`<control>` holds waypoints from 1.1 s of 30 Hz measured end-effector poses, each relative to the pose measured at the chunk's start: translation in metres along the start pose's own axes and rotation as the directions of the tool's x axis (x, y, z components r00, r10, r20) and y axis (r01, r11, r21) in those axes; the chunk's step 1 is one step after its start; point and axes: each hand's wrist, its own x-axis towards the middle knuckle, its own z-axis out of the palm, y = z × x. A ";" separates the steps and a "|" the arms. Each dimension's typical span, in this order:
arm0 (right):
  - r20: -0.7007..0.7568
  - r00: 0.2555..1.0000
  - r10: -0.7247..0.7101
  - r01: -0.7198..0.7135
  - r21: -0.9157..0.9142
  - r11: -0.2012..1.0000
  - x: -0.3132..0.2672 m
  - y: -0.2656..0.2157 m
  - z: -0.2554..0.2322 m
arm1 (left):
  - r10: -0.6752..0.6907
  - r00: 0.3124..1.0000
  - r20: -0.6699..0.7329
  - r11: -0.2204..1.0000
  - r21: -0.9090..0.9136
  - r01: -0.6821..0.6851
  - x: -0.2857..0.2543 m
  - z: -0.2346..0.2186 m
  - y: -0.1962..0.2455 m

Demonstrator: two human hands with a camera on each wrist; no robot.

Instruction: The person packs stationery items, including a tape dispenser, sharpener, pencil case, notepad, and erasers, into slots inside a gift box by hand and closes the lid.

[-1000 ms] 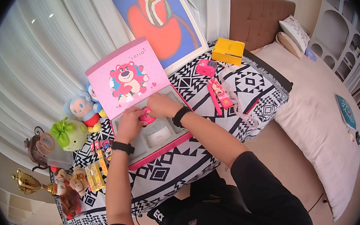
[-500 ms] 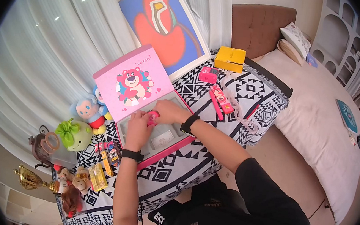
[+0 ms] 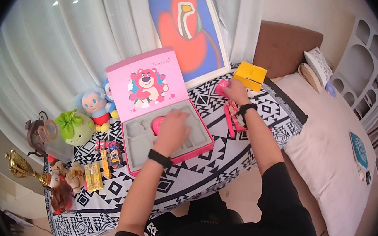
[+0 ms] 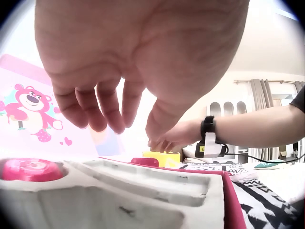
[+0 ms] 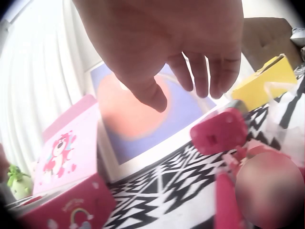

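Note:
An open pink box with a strawberry-bear picture inside its lid (image 3: pixel 148 87) stands on the patterned cloth, its grey moulded tray (image 3: pixel 138 152) showing several hollows. One hollow holds a round pink item (image 4: pixel 32 169), partly behind my left hand in the head view. My left hand (image 3: pixel 175 132) hovers over the tray with loosely bent fingers, holding nothing. To the right of the box, my right hand (image 3: pixel 238 93) reaches over a small pink block-shaped item (image 5: pixel 219 131). Its fingers are relaxed and apart from that item in the right wrist view.
A yellow box (image 3: pixel 250 76) stands behind the right hand, with pink packages (image 3: pixel 229 122) lying nearer me. Plush toys (image 3: pixel 94 104), small packets (image 3: pixel 93 177) and a gold trophy (image 3: pixel 20 165) line the left side. A framed picture (image 3: pixel 188 31) leans behind.
My right hand has left the tray and moved right to the small pink item. The left hand has let go of the round pink item and shifted right over the tray.

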 end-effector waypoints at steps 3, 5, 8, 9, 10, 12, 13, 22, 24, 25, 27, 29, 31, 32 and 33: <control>0.021 0.992 0.123 -0.122 -0.055 0.991 0.012 0.026 0.001 | 0.023 0.999 0.037 0.999 0.027 -0.024 0.006 0.018 0.012; 0.073 0.973 0.217 -0.215 -0.041 0.976 0.016 0.031 0.008 | 0.020 0.996 0.082 0.999 0.028 -0.023 0.007 0.022 0.018; 0.114 0.966 0.231 -0.224 -0.065 0.972 0.020 0.040 0.022 | 0.006 0.987 0.158 1.000 0.029 -0.011 0.006 0.025 0.018; 0.107 0.968 0.226 -0.221 -0.056 0.974 0.020 0.042 0.025 | -0.012 0.984 0.180 0.999 0.039 0.005 0.008 0.026 0.016; 0.099 0.968 0.230 -0.227 -0.044 0.973 0.020 0.043 0.027 | -0.012 0.985 0.172 0.999 0.054 0.003 0.008 0.027 0.015; 0.065 0.975 0.213 -0.214 0.015 0.977 0.024 0.047 0.034 | -0.034 0.981 0.193 0.999 0.029 0.029 0.007 0.030 0.010; 0.058 0.978 0.198 -0.200 0.029 0.979 0.026 0.051 0.038 | -0.036 0.983 0.181 0.999 0.046 0.028 0.006 0.032 0.007; 0.090 0.996 -0.011 -0.024 0.375 0.927 -0.007 -0.006 -0.002 | -0.130 0.971 0.202 0.991 0.050 0.122 0.013 0.035 -0.010; 0.173 0.981 -0.084 -0.016 0.509 0.861 -0.030 -0.041 -0.026 | -0.116 0.986 0.119 0.993 0.017 0.115 0.017 0.034 -0.013; 0.244 0.955 -0.169 0.013 0.533 0.846 -0.042 -0.059 -0.037 | -0.101 0.994 0.030 0.995 -0.006 0.101 0.018 0.032 -0.014; 0.313 0.916 -0.251 0.036 0.558 0.829 -0.056 -0.080 -0.040 | -0.055 0.997 -0.051 0.996 -0.072 0.051 0.023 0.028 -0.016; 0.295 0.863 -0.410 0.177 0.583 0.793 -0.071 -0.092 -0.035 | -0.017 0.990 -0.139 0.991 -0.133 -0.001 0.024 0.018 -0.017; 0.269 0.838 -0.474 0.203 0.654 0.729 -0.078 -0.098 -0.024 | -0.094 0.994 0.055 0.946 -0.305 0.107 0.020 0.003 -0.023; 0.283 0.835 -0.472 0.216 0.621 0.753 -0.080 -0.104 -0.023 | -0.102 0.993 0.059 0.945 -0.307 0.115 0.017 -0.004 -0.027; 0.295 0.832 -0.470 0.228 0.590 0.774 -0.082 -0.110 -0.022 | -0.130 0.986 0.105 0.918 -0.363 0.159 0.015 -0.011 -0.031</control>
